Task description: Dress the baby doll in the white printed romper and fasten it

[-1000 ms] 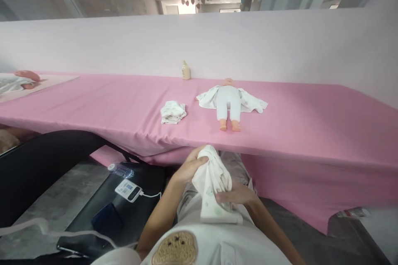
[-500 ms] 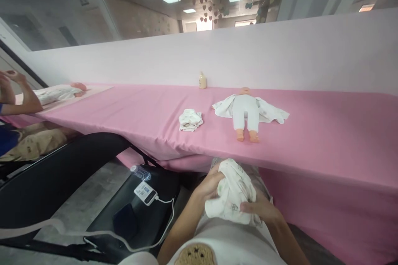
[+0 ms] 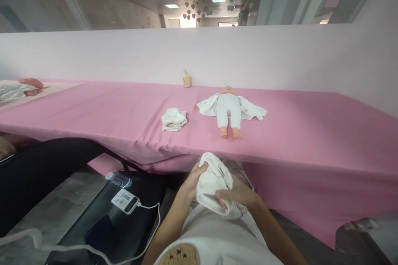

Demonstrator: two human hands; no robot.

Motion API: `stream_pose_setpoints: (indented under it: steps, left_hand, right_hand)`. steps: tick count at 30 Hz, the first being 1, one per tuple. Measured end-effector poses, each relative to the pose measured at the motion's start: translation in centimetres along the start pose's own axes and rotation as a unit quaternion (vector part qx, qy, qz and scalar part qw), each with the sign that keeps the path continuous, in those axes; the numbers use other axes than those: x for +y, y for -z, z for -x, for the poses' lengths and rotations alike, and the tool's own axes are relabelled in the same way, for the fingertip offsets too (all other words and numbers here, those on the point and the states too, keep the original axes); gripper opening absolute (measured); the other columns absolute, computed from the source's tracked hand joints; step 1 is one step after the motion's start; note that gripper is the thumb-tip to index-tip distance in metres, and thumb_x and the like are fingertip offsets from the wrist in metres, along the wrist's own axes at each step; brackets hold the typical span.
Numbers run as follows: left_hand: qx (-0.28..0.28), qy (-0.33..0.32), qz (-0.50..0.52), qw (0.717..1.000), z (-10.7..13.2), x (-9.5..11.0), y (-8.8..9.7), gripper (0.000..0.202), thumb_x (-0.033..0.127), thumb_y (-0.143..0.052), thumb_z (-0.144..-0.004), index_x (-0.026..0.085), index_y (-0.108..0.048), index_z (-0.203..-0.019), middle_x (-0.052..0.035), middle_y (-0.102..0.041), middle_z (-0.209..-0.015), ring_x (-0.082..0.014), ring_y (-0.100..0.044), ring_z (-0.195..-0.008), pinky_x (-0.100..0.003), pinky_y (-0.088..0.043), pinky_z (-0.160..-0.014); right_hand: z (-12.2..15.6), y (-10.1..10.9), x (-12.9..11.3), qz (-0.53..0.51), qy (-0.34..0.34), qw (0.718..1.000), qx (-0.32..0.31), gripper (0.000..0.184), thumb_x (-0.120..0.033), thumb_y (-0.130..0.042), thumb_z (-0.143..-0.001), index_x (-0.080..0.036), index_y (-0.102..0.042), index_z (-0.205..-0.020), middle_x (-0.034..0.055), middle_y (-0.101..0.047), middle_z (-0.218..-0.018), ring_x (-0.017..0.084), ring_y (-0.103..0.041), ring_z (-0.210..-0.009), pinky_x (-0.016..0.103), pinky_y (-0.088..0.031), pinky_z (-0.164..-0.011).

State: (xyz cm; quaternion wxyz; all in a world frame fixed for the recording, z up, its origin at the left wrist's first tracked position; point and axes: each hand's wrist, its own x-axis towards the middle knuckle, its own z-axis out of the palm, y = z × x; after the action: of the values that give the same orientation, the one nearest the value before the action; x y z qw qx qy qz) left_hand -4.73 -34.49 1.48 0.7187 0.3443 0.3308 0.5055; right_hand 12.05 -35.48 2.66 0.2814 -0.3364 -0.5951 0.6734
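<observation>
The white cloth (image 3: 213, 184) ran eleven to five o'clock, snug between both: left hand (image 3: 192, 180) pinched its ten-o'clock edge, right hand (image 3: 240, 193) clasped around four!

We centre on held cloth (image 3: 214, 184) | table (image 3: 124, 109) 12 | on it: first doll (image 3: 229, 107) 12, folded stack (image 3: 174, 120) 11, upright bottle (image 3: 187, 80) behind stack, second doll (image 3: 30, 83) 10 | chair (image 3: 57, 167) 9; cabled device (image 3: 125, 201), water bottle (image 3: 118, 179) on seat (image 3: 137, 225)

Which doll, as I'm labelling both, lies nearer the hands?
The doll in white trousers, just beyond the left hand and right hand; the other doll lies far left.
</observation>
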Motion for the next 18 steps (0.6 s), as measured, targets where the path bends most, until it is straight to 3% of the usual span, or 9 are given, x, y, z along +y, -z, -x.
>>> stream_pose_setpoints:
  steps: [4,6,8,9,10,12,14,15,18]
  left_hand:
    - [-0.157,0.061,-0.116,0.979,0.4,0.6,0.7,0.049,0.057,-0.071,-0.063,0.012,-0.062,-0.079,-0.0027,-0.060,-0.058,-0.0044,-0.035,-0.034,-0.021,-0.026,-0.038]
    - [-0.209,0.076,-0.144,0.964,0.2,1.1,1.4,0.049,0.059,-0.071,-0.062,0.012,-0.062,-0.073,-0.0029,-0.058,-0.055,-0.0055,-0.035,-0.034,-0.023,-0.024,-0.038]
    - [-0.179,0.038,-0.134,0.974,-1.2,1.7,2.3,0.049,0.054,-0.076,-0.055,0.012,-0.063,-0.076,-0.0026,-0.058,-0.057,-0.0107,-0.047,-0.044,-0.022,-0.031,-0.042]
    - [-0.141,0.002,-0.124,0.982,-2.3,1.9,2.7,0.050,0.052,-0.077,-0.055,0.012,-0.063,-0.081,-0.0028,-0.058,-0.061,-0.0132,-0.053,-0.052,-0.022,-0.036,-0.046]
    - [-0.098,-0.039,-0.120,0.987,-3.8,2.1,3.2,0.051,0.051,-0.075,-0.057,0.013,-0.062,-0.088,-0.0034,-0.060,-0.067,-0.0149,-0.056,-0.060,-0.022,-0.040,-0.051]
    - [-0.027,-0.117,-0.159,0.980,-7.6,2.4,4.0,0.047,0.049,-0.063,-0.073,0.014,-0.058,-0.104,-0.0050,-0.062,-0.081,-0.0155,-0.058,-0.071,-0.024,-0.045,-0.063]
    - [0.012,-0.200,-0.289,0.936,-11.9,2.8,4.5,0.041,0.037,-0.051,-0.083,0.015,-0.050,-0.118,-0.0077,-0.062,-0.095,-0.0176,-0.058,-0.086,-0.030,-0.047,-0.078]
    - [0.024,-0.242,-0.375,0.894,-13.9,3.0,4.6,0.041,0.028,-0.048,-0.085,0.015,-0.048,-0.123,-0.0098,-0.060,-0.104,-0.0193,-0.057,-0.096,-0.034,-0.044,-0.087]
    - [0.008,-0.324,-0.610,0.723,-19.3,3.8,4.4,0.048,0.006,-0.045,-0.079,0.018,-0.050,-0.125,-0.0133,-0.046,-0.132,-0.0251,-0.038,-0.126,-0.045,-0.027,-0.107]
  right_hand:
    - [-0.1,0.6,-1.7,-0.095,0.017,0.995,0.032,0.032,-0.049,-0.072,-0.064,-0.019,-0.060,-0.065,-0.0015,-0.058,-0.054,0.015,-0.057,-0.058,0.028,-0.049,-0.064]
    - [-0.2,0.9,-2.0,-0.098,0.035,0.994,-0.017,0.035,-0.053,-0.066,-0.069,-0.018,-0.059,-0.063,-0.0032,-0.051,-0.048,0.015,-0.056,-0.055,0.030,-0.049,-0.065]
    - [-0.8,1.3,-2.0,-0.047,0.039,0.997,-0.047,0.036,-0.053,-0.061,-0.074,-0.018,-0.061,-0.077,-0.0029,-0.053,-0.052,0.015,-0.056,-0.053,0.033,-0.050,-0.063]
    - [-1.2,1.7,-2.0,0.006,0.044,0.999,-0.021,0.036,-0.050,-0.061,-0.075,-0.018,-0.061,-0.090,-0.0008,-0.059,-0.062,0.016,-0.058,-0.058,0.034,-0.051,-0.065]
    - [-1.9,2.2,-2.0,0.077,0.056,0.995,0.031,0.038,-0.045,-0.061,-0.076,-0.018,-0.058,-0.103,0.0025,-0.064,-0.076,0.018,-0.061,-0.067,0.035,-0.051,-0.069]
    - [-3.5,3.5,-2.1,0.238,0.095,0.955,0.150,0.043,-0.027,-0.059,-0.077,-0.019,-0.050,-0.118,0.0086,-0.064,-0.104,0.022,-0.060,-0.091,0.038,-0.049,-0.080]
    - [-5.4,5.2,-2.6,0.363,0.130,0.899,0.207,0.046,-0.010,-0.050,-0.074,-0.018,-0.050,-0.120,0.0113,-0.060,-0.116,0.024,-0.056,-0.105,0.040,-0.046,-0.086]
    - [-6.2,6.0,-3.0,0.401,0.138,0.881,0.208,0.049,-0.006,-0.047,-0.071,-0.018,-0.051,-0.118,0.0113,-0.060,-0.115,0.023,-0.057,-0.104,0.039,-0.047,-0.085]
    - [-8.0,8.0,-4.5,0.452,0.139,0.864,0.173,0.051,-0.002,-0.046,-0.067,-0.019,-0.054,-0.114,0.0085,-0.065,-0.106,0.022,-0.061,-0.092,0.035,-0.049,-0.077]
